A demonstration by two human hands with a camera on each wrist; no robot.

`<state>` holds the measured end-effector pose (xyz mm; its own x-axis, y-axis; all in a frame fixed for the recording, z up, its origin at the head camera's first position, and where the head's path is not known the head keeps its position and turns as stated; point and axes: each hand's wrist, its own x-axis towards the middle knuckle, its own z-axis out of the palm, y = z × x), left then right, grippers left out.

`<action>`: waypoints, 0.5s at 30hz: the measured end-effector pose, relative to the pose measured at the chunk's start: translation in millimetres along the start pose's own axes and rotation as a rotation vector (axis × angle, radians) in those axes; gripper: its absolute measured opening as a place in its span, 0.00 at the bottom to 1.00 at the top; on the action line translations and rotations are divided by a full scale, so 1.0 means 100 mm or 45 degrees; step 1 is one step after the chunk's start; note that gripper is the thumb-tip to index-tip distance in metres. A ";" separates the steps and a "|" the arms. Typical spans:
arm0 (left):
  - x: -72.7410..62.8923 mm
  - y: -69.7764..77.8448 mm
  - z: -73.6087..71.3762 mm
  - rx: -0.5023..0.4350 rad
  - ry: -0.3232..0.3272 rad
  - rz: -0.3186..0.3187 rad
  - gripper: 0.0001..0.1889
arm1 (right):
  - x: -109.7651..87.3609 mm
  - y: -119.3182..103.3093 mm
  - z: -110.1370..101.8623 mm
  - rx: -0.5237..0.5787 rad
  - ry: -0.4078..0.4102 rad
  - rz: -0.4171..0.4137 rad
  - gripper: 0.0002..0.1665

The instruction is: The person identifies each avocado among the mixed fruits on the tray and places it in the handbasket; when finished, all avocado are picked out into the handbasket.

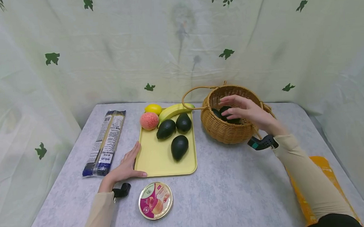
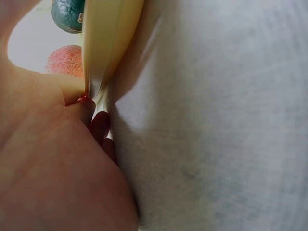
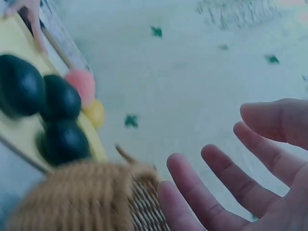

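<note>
My left hand (image 1: 126,167) rests against the left edge of a yellow tray (image 1: 150,159), thumb at its front corner and fingers along its side. Three dark avocados (image 1: 179,148) lie on the tray, with a banana (image 1: 172,111), a lemon (image 1: 153,108) and a pink round fruit (image 1: 149,121) at its back. Over the wicker basket (image 1: 229,133) my right hand (image 1: 250,113) hovers with fingers spread, holding nothing. Inside the basket sit dark avocados (image 1: 225,111), partly hidden by that hand. In the right wrist view, the right fingers (image 3: 236,180) are spread above the basket's rim.
A long plastic packet (image 1: 104,145) lies left of the tray. In front of the tray stands a round tin (image 1: 155,200) with a fruit label. An orange packet (image 1: 325,166) lies partly under the right forearm. A patterned curtain (image 1: 166,42) hangs behind the table.
</note>
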<state>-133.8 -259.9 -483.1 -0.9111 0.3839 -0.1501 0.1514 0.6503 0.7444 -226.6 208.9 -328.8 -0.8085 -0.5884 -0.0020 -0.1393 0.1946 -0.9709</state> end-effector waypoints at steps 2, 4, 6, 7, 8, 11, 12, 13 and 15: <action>0.00 0.00 0.00 -0.004 0.003 0.002 0.64 | 0.00 0.00 0.11 0.011 -0.045 -0.017 0.28; 0.00 0.00 0.00 -0.006 0.003 0.001 0.64 | 0.01 0.03 0.23 0.023 -0.106 -0.030 0.28; -0.01 0.00 0.00 -0.007 0.003 0.000 0.64 | 0.02 0.07 0.37 0.038 -0.163 -0.022 0.27; -0.01 0.00 0.00 -0.007 0.004 0.000 0.64 | 0.03 0.11 0.43 0.045 -0.191 -0.019 0.27; -0.01 0.00 0.00 -0.006 0.004 0.000 0.64 | 0.05 0.15 0.50 0.063 -0.219 -0.015 0.27; -0.01 0.01 0.00 -0.006 0.004 0.001 0.63 | 0.08 0.28 0.70 0.087 -0.274 0.012 0.27; -0.01 0.01 0.00 -0.006 0.004 0.001 0.63 | 0.09 0.33 0.76 0.092 -0.286 0.018 0.27; -0.01 0.01 0.00 -0.007 0.004 0.001 0.63 | 0.10 0.39 0.82 0.098 -0.299 0.022 0.28; -0.01 0.01 0.00 -0.009 0.002 -0.001 0.63 | 0.12 0.48 0.93 0.098 -0.316 0.029 0.29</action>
<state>-132.9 -259.4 -482.3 -0.9117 0.3826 -0.1497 0.1480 0.6458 0.7490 -190.0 138.2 -397.3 -0.6449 -0.7607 -0.0738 -0.0710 0.1558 -0.9852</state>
